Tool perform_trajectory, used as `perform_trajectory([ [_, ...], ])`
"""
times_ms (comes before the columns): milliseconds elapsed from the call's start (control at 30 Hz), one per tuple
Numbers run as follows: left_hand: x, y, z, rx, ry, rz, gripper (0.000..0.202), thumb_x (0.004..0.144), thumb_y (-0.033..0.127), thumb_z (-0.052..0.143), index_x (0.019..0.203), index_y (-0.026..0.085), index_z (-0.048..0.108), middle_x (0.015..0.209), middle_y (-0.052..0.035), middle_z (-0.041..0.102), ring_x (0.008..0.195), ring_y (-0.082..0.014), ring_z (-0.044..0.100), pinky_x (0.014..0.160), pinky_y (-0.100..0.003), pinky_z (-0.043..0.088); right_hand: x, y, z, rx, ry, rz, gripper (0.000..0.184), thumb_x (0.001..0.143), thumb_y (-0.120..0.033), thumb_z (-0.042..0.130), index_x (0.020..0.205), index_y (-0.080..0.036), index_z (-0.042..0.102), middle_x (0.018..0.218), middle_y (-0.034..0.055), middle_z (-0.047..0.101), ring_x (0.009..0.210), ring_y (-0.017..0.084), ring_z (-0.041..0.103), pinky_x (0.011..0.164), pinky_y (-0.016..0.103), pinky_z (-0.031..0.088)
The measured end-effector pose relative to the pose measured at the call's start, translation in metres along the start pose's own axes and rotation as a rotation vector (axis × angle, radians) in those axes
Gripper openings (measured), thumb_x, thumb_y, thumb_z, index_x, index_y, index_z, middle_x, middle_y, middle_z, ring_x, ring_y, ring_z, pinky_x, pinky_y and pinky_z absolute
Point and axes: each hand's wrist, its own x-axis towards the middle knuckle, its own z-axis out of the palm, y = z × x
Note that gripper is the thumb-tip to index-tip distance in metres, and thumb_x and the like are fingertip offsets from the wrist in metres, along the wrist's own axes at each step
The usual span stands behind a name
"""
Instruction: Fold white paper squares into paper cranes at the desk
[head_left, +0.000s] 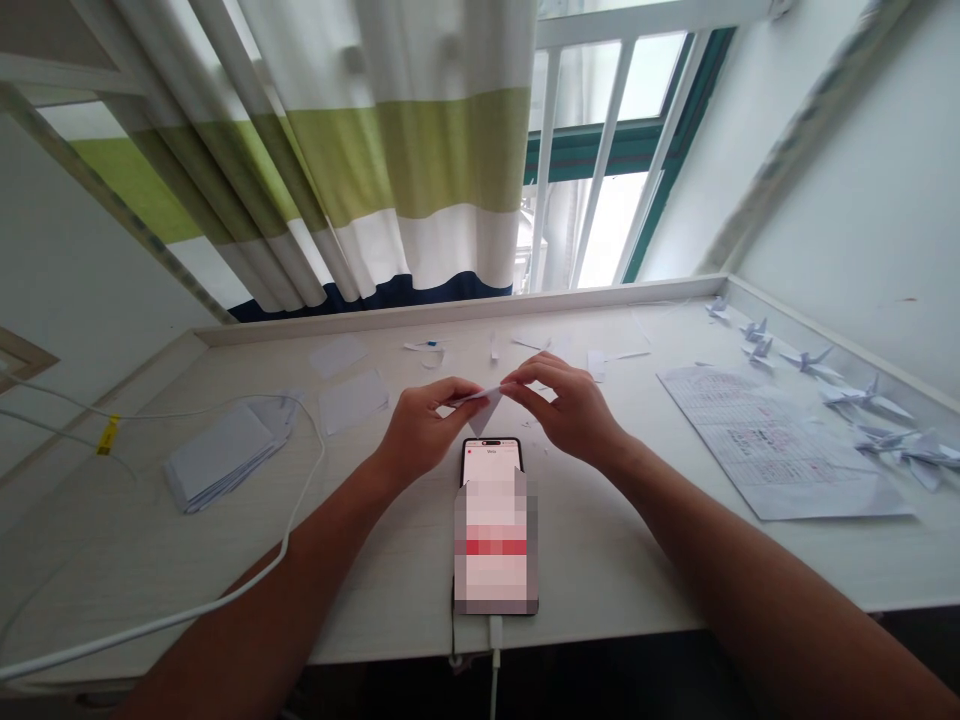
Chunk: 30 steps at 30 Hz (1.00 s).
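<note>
Between my two hands is a small piece of folded white paper [486, 412], held just above the far end of a phone. My left hand [429, 425] pinches its left side between thumb and fingers. With thumb and fingertips, my right hand [559, 405] grips the upper right corner of the same paper. Part of the paper is hidden behind my fingers. Directly below lies the phone [492, 465], its screen lit and partly blurred out, with a white charging cable [495, 635] plugged into its near end.
Paper sheets are stacked [225, 455] at the left, beside loose sheets [352, 400]. A white cord [311, 480] crosses over my left forearm. Several folded paper cranes [862, 400] line the right edge, near a printed sheet [772, 440]. Paper scraps [596, 365] lie behind my hands.
</note>
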Motion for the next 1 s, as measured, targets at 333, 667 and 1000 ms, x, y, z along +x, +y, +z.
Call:
perform_trajectory([
  [333, 0.001, -0.003, 0.004, -0.276, -0.076, -0.135, 0.023, 0.086, 0.041, 0.082, 0.093, 0.019, 0.079, 0.087, -0.0057, 0.081, 0.078, -0.0188, 0.075, 0.072, -0.03, 0.063, 0.003, 0.003, -0.001, 0.061, 0.046, -0.019, 0.01, 0.099, -0.03, 0.07, 0.091, -0.025, 0.072, 0.093, 0.004, 0.072, 0.095, 0.024, 0.064, 0.087, 0.043, 0.053],
  [667, -0.001, 0.008, 0.002, -0.417, -0.241, -0.237, 0.03, 0.088, 0.041, 0.08, 0.108, 0.018, 0.08, 0.102, -0.01, 0.083, 0.092, -0.0236, 0.079, 0.083, -0.037, 0.066, 0.002, 0.0, 0.0, 0.236, 0.012, 0.147, 0.017, 0.099, -0.037, 0.068, 0.09, -0.023, 0.067, 0.092, 0.004, 0.072, 0.088, 0.021, 0.067, 0.082, 0.039, 0.053],
  [1000, 0.001, 0.009, 0.002, -0.487, -0.3, -0.321, 0.036, 0.081, 0.049, 0.087, 0.094, 0.015, 0.082, 0.084, -0.0084, 0.081, 0.073, -0.0209, 0.077, 0.072, -0.035, 0.067, 0.003, 0.002, -0.001, 0.312, -0.036, 0.174, 0.018, 0.098, -0.04, 0.069, 0.096, -0.023, 0.071, 0.095, 0.0054, 0.075, 0.092, 0.022, 0.069, 0.083, 0.039, 0.056],
])
